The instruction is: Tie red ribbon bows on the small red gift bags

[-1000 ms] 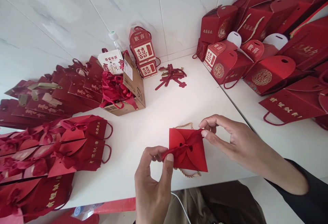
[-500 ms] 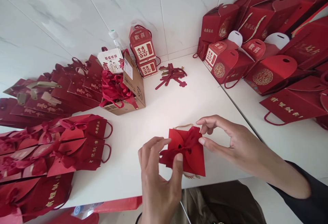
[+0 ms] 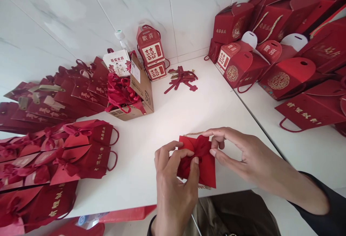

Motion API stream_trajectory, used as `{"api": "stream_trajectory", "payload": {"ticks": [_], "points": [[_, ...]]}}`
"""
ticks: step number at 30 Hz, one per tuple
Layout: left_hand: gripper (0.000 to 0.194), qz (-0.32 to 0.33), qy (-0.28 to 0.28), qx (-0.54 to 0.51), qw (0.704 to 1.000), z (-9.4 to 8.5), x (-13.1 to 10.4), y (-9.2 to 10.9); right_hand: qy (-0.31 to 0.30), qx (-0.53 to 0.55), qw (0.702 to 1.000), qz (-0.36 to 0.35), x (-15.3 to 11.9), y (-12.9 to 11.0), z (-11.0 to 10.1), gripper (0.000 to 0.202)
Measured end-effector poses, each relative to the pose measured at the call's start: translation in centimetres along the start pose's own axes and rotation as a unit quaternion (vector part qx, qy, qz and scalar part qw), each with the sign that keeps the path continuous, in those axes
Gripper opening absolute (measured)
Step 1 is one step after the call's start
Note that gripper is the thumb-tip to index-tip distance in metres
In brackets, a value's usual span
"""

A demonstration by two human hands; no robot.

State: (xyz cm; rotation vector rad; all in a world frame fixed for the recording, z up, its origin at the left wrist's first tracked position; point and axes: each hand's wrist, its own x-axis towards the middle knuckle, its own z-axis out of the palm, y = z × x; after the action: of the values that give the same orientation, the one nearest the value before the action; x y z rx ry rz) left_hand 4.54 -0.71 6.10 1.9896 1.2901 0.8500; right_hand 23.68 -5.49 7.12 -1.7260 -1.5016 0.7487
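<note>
A red gift box (image 3: 207, 179) with a twisted gold cord handle sits on the white table in front of me. A dark red ribbon bow (image 3: 202, 146) lies across its folded top. My left hand (image 3: 175, 174) reaches over the box's left side, thumb and index finger pinched at the bow's knot. From the right, my right hand (image 3: 238, 149) has its thumb and bent fingers closed on the bow's right loop, while its index finger stretches along the box's far edge. My left fingers hide the bow's left part.
A cardboard box (image 3: 129, 114) of red ribbons stands behind to the left. Small double-happiness boxes (image 3: 151, 52) and a pile of dark red straps (image 3: 182, 78) are near the wall. Bow-tied boxes (image 3: 89, 165) fill the left; more red boxes (image 3: 283, 81) crowd the right.
My left hand has moved right and its fingers have closed at the knot. My right fingers have come in onto the bow's right loop, previously held apart.
</note>
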Motion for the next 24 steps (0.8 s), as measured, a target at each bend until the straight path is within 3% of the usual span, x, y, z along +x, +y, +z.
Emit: {"api": "stream_trajectory", "payload": {"ticks": [6, 11, 16, 21, 24], "points": [[0.009, 0.001, 0.001, -0.008, 1.0, 0.1, -0.1, 0.0, 0.004, -0.018, 0.999, -0.027, -0.1, -0.1, 0.2, 0.034], [0.008, -0.012, -0.003, -0.012, 1.0, 0.1, -0.2, 0.0, 0.021, 0.002, 1.0, -0.013, -0.2, 0.0, -0.1, 0.029], [0.008, -0.021, -0.003, -0.021, 1.0, -0.1, -0.2, 0.0, 0.013, -0.011, 0.998, 0.056, -0.6, 0.4, -1.3, 0.028], [0.02, -0.018, 0.001, -0.043, 0.999, -1.3, -0.4, -0.3, 0.003, 0.002, 0.998, 0.057, -0.2, 0.5, -1.5, 0.029], [0.019, -0.057, 0.016, -0.044, 0.997, -2.2, -0.7, -0.7, 0.003, 0.016, 0.998, 0.06, 0.7, 0.2, -0.8, 0.035]]}}
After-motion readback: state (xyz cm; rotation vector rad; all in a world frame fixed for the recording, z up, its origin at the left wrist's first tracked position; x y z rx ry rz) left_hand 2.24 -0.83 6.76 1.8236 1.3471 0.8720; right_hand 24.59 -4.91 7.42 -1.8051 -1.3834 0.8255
